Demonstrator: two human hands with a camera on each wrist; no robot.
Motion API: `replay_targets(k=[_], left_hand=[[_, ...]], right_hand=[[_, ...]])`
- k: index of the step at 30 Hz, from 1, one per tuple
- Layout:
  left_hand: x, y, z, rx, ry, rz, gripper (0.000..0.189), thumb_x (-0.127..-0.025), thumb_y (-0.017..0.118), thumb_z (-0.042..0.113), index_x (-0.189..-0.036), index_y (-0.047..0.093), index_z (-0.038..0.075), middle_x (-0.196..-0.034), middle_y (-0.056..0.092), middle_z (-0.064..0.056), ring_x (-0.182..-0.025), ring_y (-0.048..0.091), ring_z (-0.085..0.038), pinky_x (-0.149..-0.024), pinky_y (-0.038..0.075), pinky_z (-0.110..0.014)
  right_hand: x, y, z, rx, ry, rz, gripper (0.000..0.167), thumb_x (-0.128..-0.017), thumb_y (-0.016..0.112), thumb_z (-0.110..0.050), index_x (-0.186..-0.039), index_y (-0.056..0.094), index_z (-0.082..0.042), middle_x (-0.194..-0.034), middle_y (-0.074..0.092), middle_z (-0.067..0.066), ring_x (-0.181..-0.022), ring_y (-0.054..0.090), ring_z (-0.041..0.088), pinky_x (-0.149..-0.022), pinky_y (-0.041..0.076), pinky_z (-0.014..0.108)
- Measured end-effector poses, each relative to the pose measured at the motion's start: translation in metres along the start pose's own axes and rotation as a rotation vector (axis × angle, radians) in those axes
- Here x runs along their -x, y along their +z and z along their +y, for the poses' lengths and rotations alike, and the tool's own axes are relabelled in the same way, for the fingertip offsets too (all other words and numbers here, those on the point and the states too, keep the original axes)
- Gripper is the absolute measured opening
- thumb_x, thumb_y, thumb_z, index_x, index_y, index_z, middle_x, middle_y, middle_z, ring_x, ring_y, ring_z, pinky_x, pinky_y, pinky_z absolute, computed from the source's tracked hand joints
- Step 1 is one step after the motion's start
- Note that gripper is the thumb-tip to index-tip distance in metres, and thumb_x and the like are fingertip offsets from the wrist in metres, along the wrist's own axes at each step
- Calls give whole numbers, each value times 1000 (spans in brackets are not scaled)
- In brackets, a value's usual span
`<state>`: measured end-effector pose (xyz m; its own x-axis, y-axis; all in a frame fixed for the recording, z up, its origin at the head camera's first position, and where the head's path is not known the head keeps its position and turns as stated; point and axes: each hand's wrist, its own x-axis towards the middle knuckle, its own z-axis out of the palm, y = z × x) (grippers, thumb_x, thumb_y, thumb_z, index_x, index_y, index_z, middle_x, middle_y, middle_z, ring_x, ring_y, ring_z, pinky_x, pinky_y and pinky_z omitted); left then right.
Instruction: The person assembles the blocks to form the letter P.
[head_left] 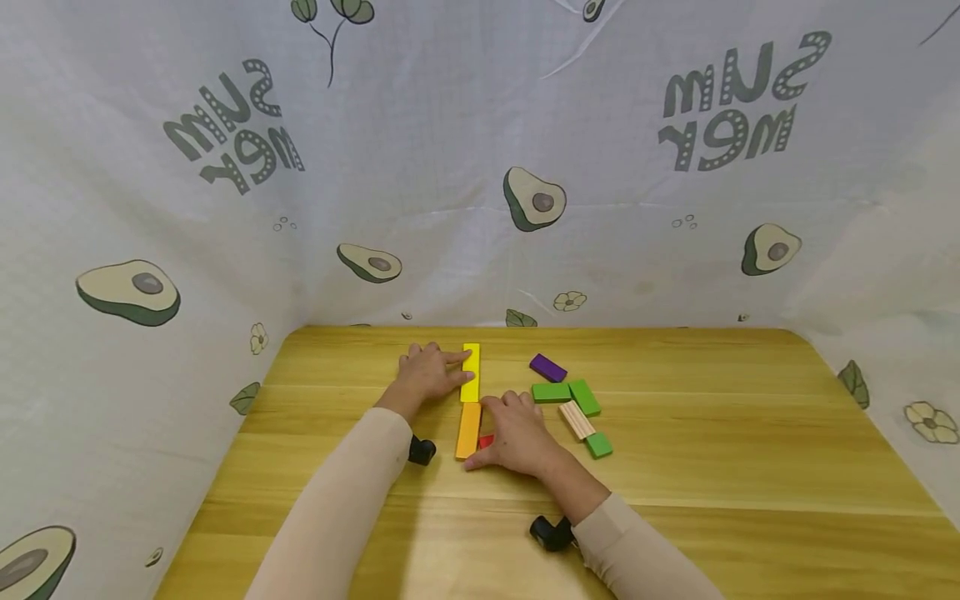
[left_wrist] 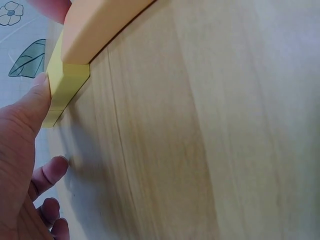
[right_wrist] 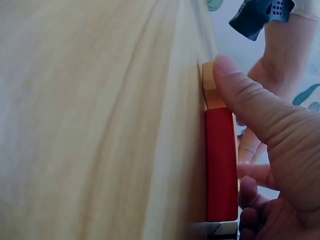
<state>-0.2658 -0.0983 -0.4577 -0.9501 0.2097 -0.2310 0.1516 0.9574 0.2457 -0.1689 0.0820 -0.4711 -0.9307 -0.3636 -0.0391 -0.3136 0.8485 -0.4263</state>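
Note:
My left hand (head_left: pixel 429 372) lies beside a yellow block strip (head_left: pixel 471 392), index finger and thumb touching it. A seam crosses the yellow wood (left_wrist: pixel 67 87) in the left wrist view. An orange block (head_left: pixel 468 429) continues the line towards me, end to end with the yellow. Over its right side spreads my right hand (head_left: pixel 517 435), thumb at the near end and index finger by the far end. Beside the orange block, partly hidden under this hand, lies a red block (right_wrist: pixel 221 165); in the right wrist view the thumb tip presses the orange end (right_wrist: pixel 212 90).
To the right lie a purple block (head_left: pixel 548 367), two green blocks (head_left: pixel 551 393), a pale striped wooden block (head_left: pixel 577 420) and a smaller green block (head_left: pixel 598 445). A patterned white cloth (head_left: pixel 465 250) surrounds the wooden table (head_left: pixel 712 467). Black wrist cameras (head_left: pixel 551 533) hang at both forearms.

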Motion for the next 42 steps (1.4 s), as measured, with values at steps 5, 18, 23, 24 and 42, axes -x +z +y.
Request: replay_targets(k=[5,18,23,24,42], left_hand=[[0,1,0,17,-4,5,56,-97,58,62,-150,46,47,-144,53,-14,-121,43,-36,-103,39,-52],[-1,1,-1,8,-13,-7,55,-98,56,63,-149,44,50,-144,53,-13,-115,43,-33,-98,38,-47],[-1,1,-1,-2,-12,-7,55,-97,56,63,-149,44,51,-144,53,-13,-114,44,-32,-97,38,-47],[-1,1,-1,1,-12,-7,55,-97,56,63,-149,44,51,-144,53,-13,-114,44,-32,-96,37,-47],[-1,1,-1,-24,1,-13,56,-98,54,64,-151,42,50,-145,53,-13,-116,44,-33,-99,38,-47]], right_hand=[[-1,0,-1,1,-9,-4,104,-60,90,-66,-140,60,-6,-110,59,10,-97,40,26,-79,33,37],[-2,4,-4,18,-22,-1,85,-81,76,-66,-150,54,-19,-99,53,3,-93,37,22,-78,28,36],[-12,7,-3,72,26,73,68,-94,65,-59,-147,57,-17,-100,57,8,-91,39,24,-75,29,36],[-14,8,-3,81,45,77,67,-94,65,-59,-146,58,-18,-101,58,8,-91,39,25,-74,29,36],[-18,7,0,6,128,54,64,-92,68,-58,-138,65,-13,-110,62,10,-95,41,26,-74,28,38]])
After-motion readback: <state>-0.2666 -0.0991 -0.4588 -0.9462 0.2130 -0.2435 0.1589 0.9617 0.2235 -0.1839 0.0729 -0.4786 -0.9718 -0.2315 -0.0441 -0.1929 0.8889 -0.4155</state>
